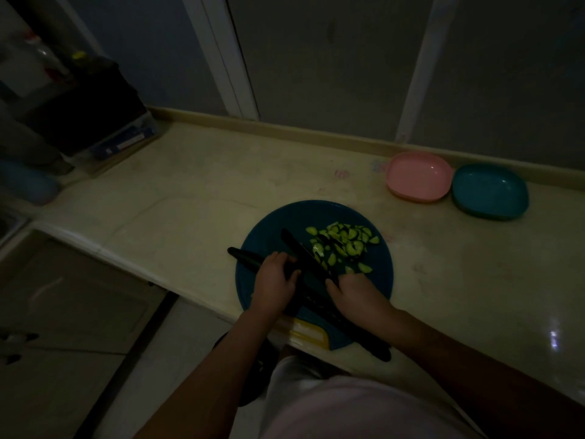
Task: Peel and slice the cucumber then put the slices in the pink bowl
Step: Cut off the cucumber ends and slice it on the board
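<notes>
Hands sit close together on the blue board (269,231) at the near edge of the counter (205,185); our left hand (273,282) curls over the dark cucumber (243,256), our right hand (354,296) grips the knife (307,255), blade angled across it; we should tuck the left fingertips (281,257) back and cut straight down, since the light is poor; slices (343,242) pile just beyond the blade; the pink bowl (418,177) waits at the far edge, beside a teal bowl (489,191).

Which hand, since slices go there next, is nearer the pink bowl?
Right. The right hand, holding the knife, is left of the pink bowl, nearer the person; the left hand, holding the cucumber, is farther left.
</notes>
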`<state>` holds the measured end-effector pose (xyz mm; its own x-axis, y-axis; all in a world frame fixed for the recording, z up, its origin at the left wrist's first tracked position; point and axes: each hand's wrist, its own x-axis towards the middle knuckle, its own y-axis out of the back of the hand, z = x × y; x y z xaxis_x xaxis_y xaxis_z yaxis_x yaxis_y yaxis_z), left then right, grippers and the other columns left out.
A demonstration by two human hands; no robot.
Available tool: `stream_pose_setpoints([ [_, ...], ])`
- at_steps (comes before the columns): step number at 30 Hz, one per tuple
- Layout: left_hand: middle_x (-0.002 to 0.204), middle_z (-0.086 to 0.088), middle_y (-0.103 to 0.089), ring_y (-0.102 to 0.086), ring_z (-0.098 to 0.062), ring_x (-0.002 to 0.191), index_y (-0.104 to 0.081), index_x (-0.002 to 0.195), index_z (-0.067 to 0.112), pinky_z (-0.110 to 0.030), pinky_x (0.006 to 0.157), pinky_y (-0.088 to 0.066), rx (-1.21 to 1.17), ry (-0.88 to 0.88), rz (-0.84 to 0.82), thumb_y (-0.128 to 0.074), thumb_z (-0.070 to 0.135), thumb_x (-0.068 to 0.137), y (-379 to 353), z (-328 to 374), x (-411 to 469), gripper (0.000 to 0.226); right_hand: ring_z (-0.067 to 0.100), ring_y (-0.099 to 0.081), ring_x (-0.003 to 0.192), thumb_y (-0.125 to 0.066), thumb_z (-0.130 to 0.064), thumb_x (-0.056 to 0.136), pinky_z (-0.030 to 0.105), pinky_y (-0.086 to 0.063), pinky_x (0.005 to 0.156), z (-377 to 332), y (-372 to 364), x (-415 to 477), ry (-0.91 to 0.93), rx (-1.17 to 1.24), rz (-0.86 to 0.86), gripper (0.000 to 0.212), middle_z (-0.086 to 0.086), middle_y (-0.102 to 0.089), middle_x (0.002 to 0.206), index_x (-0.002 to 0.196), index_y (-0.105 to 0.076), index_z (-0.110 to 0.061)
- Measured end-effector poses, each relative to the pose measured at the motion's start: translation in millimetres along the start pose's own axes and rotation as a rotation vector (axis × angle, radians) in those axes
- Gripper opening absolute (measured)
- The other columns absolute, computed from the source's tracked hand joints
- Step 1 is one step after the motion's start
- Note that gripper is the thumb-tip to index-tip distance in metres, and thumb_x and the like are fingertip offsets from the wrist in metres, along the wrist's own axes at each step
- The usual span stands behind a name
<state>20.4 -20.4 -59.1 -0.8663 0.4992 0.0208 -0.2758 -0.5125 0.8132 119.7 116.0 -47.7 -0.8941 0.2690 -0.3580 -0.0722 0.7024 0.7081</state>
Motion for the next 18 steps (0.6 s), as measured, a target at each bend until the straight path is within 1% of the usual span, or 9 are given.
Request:
stream_pose_setpoints([
  [5, 0.099, -0.011, -0.058, -0.053, -0.022, 0.097, -0.061, 0.101, 0.003, -0.015, 0.067, -0.026, 0.015, 0.021, -0.001, -0.065, 0.014, 0.085, -0.7, -0.3, 0.4, 0.020, 0.008, -0.036, 0.046, -0.039, -0.028, 0.100, 0.020, -0.025, 0.041, -1.7, 1.6, 0.3, 0.026, 0.034, -0.001, 0.048, 0.001, -0.038, 0.054, 0.054, -0.037, -0.013],
  [10, 0.095, -0.013, -0.058, -0.053, -0.025, 0.093, -0.061, 0.097, 0.001, -0.015, 0.065, -0.024, 0.019, 0.010, 0.011, -0.065, 0.011, 0.084, -1.3, 0.6, 0.2, 0.018, 0.007, -0.035, 0.046, -0.038, -0.029, 0.100, 0.020, -0.025, 0.041, -3.5, -2.1, 2.8, 0.007, -0.030, 0.000, 0.048, -0.001, -0.038, 0.054, 0.054, -0.036, -0.015],
  [13, 0.095, -0.015, -0.059, -0.053, -0.025, 0.093, -0.061, 0.097, -0.001, -0.016, 0.064, -0.024, 0.020, 0.015, 0.011, -0.065, 0.010, 0.083, -1.8, 0.9, 0.8, 0.017, 0.006, -0.033, 0.047, -0.036, -0.029, 0.100, 0.021, -0.025, 0.042, -10.2, -6.7, 3.2, 0.006, -0.128, 0.022, 0.048, -0.003, -0.036, 0.056, 0.054, -0.033, -0.016],
  [18, 0.093, -0.014, -0.059, -0.054, -0.024, 0.090, -0.062, 0.094, 0.001, -0.018, 0.060, -0.023, 0.014, 0.018, 0.007, -0.065, 0.009, 0.083, -1.3, 1.8, 0.8, 0.014, 0.007, -0.034, 0.048, -0.034, -0.028, 0.101, 0.022, -0.024, 0.042, -19.2, -10.3, 9.6, 0.005, -0.124, 0.007, 0.049, -0.003, -0.036, 0.055, 0.053, -0.035, -0.016],
])
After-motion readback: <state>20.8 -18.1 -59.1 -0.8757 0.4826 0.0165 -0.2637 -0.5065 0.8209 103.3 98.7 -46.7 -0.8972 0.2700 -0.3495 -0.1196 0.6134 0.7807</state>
